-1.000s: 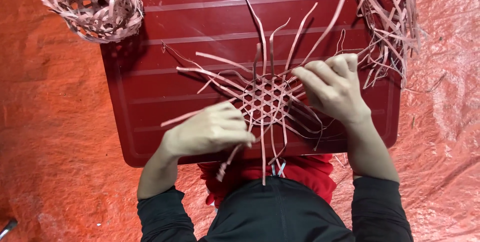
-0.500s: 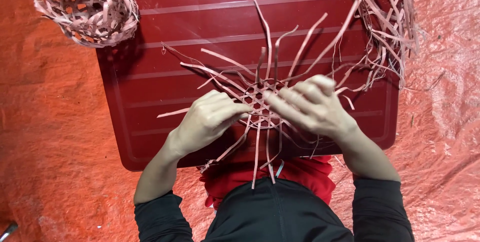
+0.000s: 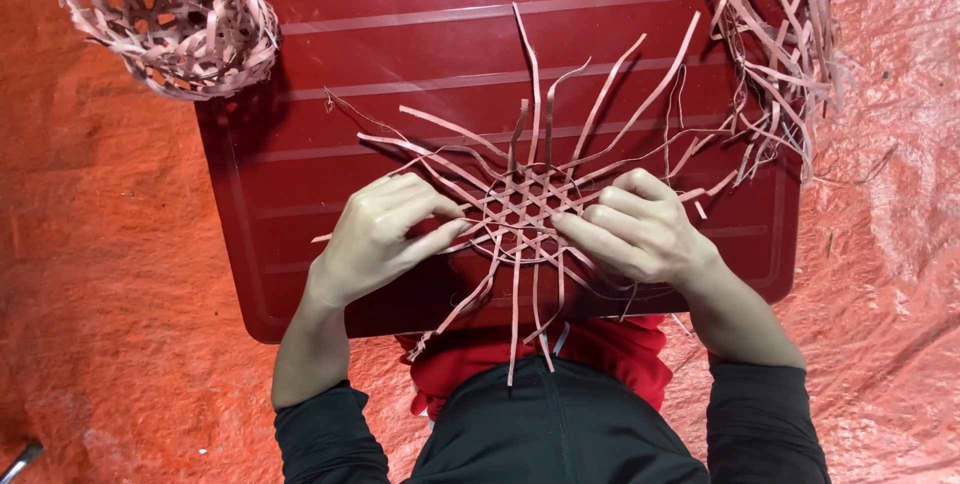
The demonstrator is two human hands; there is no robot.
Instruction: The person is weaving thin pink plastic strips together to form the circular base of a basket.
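Head view. A woven base (image 3: 522,212) of thin strips lies at the centre of the frame on a dark red board (image 3: 300,94), its loose ends fanning outward in all directions. The left hand (image 3: 385,234) sits at the left edge of the weave, fingers curled, thumb and forefinger pinched on a strip there. The right hand (image 3: 640,229) sits at the right edge, fingers bent and closed over the strips, fingertips pressing at the rim of the lattice. A finished open-weave basket (image 3: 170,14) rests at the upper left, partly off the board. A loose bundle of strips (image 3: 780,34) lies at the upper right. Orange sheeting (image 3: 90,294) covers the ground around the board.

Judgement: the weave appears best served by keeping the lattice flat against the board, one hand pinning crossings while the other threads, with even spacing and no kinking of strips.
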